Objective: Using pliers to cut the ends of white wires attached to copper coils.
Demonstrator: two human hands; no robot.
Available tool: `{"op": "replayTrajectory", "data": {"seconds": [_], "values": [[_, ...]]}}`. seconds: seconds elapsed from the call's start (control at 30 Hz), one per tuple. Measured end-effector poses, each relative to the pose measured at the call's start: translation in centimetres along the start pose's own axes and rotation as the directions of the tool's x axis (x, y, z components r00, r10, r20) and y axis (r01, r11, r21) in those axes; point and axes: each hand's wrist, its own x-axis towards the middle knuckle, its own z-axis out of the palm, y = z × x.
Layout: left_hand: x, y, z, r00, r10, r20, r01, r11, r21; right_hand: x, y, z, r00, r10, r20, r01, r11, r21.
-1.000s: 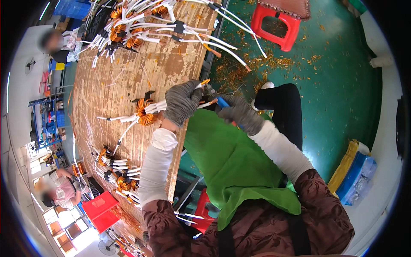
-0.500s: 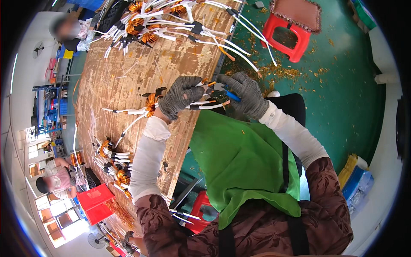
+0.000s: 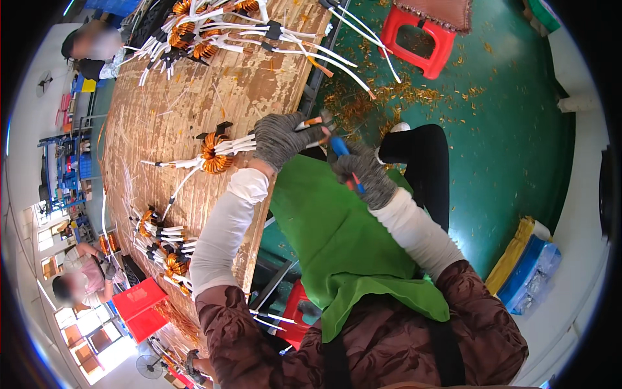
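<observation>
My left hand point(image 3: 280, 137), in a grey knit glove, is closed round the white-sleeved leads of a copper-wound coil point(image 3: 214, 153). The coil rests near the table's edge with black pieces on it. One lead end point(image 3: 310, 122), with bare copper-coloured wire, sticks out past my left fingers. Just to the right, my right hand point(image 3: 367, 176), gloved alike, is closed on a hand tool with a blue and red handle point(image 3: 338, 146). The tool's working end is blurred beside the lead ends, so I cannot tell its exact kind or whether it touches them.
More copper coils with white leads point(image 3: 188, 35) lie at the table's far end, others point(image 3: 173, 262) nearer left. A red stool point(image 3: 418, 45) stands on the green floor among copper-coloured scraps point(image 3: 363, 97). A red bin point(image 3: 139, 301) sits at lower left. Two other people are beyond the table.
My right hand has moved down and closer to my body, turning the tool more upright. My left hand still grips the leads. The whole view has shifted slightly.
</observation>
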Motion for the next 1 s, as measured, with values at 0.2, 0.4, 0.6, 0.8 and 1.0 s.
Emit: {"op": "replayTrajectory", "data": {"seconds": [0.2, 0.4, 0.6, 0.8, 1.0], "values": [[-0.6, -3.2, 0.8, 0.982, 0.137, -0.129, -0.183, 0.855, -0.485, 0.4, 0.2, -4.3, 0.957, -0.157, -0.244, 0.161, 0.987, -0.001], [-1.3, -2.9, -1.1, 0.993, 0.082, -0.088, -0.117, 0.836, -0.536, -0.1, -2.5, -5.6, 0.919, -0.389, -0.067, 0.213, 0.630, -0.747], [-2.4, -2.4, -1.9, 0.992, -0.098, 0.076, 0.123, 0.693, -0.711, 2.6, -3.6, -1.4, 0.809, -0.487, 0.330, 0.519, 0.325, -0.791], [-2.4, -2.6, -1.4, 0.996, -0.090, -0.003, 0.061, 0.698, -0.713, 3.4, -4.3, 0.5, 0.777, -0.497, 0.386, 0.573, 0.304, -0.761], [-2.0, -2.1, 0.4, 0.954, -0.020, -0.299, -0.157, 0.818, -0.554, 2.8, -4.2, 2.2, 0.668, -0.695, 0.266, 0.342, -0.031, -0.939]]}}
